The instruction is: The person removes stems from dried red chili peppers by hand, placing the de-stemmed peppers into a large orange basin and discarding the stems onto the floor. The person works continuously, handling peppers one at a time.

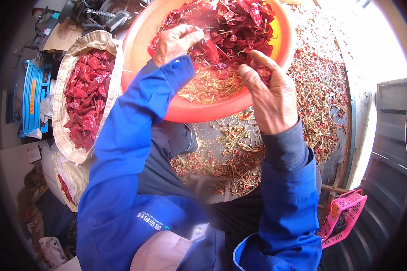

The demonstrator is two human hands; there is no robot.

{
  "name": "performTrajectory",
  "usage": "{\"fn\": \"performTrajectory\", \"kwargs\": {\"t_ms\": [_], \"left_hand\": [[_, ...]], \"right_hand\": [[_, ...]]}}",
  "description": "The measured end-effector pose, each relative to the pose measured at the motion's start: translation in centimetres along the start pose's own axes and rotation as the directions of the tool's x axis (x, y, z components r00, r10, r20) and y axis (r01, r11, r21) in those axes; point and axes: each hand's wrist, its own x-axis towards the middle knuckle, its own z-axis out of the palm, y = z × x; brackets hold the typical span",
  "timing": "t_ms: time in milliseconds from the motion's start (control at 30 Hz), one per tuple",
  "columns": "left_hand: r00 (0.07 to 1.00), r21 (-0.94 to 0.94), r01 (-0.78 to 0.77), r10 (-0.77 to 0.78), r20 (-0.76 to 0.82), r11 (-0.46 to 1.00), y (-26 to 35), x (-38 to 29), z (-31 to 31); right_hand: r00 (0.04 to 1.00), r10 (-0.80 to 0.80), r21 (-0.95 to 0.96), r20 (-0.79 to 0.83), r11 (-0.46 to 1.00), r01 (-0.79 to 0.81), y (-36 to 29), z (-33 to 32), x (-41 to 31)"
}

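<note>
A large orange-red plastic basin (176,110) sits before me with a heap of dried red chili peppers (230,20) in its far part. Over the basin's left side, my left hand (176,44) pinches thumb and fingers together at the top of a red chili pepper (210,50). My right hand (273,89) is curled at the basin's right rim, a crumpled dried red pepper (264,74) in its fingers; the palm side is partly hidden. Yellow seeds and bits of stem (217,83) cover the near part of the basin's floor.
A woven sack (59,115) of red peppers stands left of the basin, beside a blue platform scale (35,98). Cut stems and pepper scraps (317,91) litter the floor on the right. A pink plastic basket (346,216) stands at lower right. Motorcycle parts (115,18) show at upper left.
</note>
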Motion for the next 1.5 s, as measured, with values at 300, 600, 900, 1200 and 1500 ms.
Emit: {"fn": "performTrajectory", "kwargs": {"t_ms": [300, 600, 900, 1200, 1500], "left_hand": [[0.988, -0.351, -0.076, 0.117, 0.097, 0.933, 5.6, -7.5, 3.2], [0.985, -0.359, -0.038, 0.097, 0.146, 0.932, 5.4, -8.1, 3.6], [0.876, -0.019, -0.48, 0.48, 0.036, 0.877, 4.4, -7.9, 4.2], [0.959, -0.101, -0.266, 0.274, 0.074, 0.959, 5.7, -8.4, 4.1], [0.913, -0.543, 0.313, -0.088, 0.399, 0.779, 4.7, -6.3, 2.3]], "right_hand": [[0.961, -0.15, -0.226, 0.234, 0.953, 0.203, 1.0, 0.9, -0.5], [0.935, -0.26, -0.302, 0.243, 0.895, 0.327, 0.2, 0.2, -1.0], [0.858, -0.386, -0.425, 0.338, 0.751, 0.505, -0.4, -0.3, -1.1], [0.789, -0.423, -0.431, 0.445, 0.672, 0.603, -0.2, -0.8, -0.4], [0.741, -0.139, -0.37, 0.658, 0.797, 0.478, -1.1, -0.9, -1.0]]}}
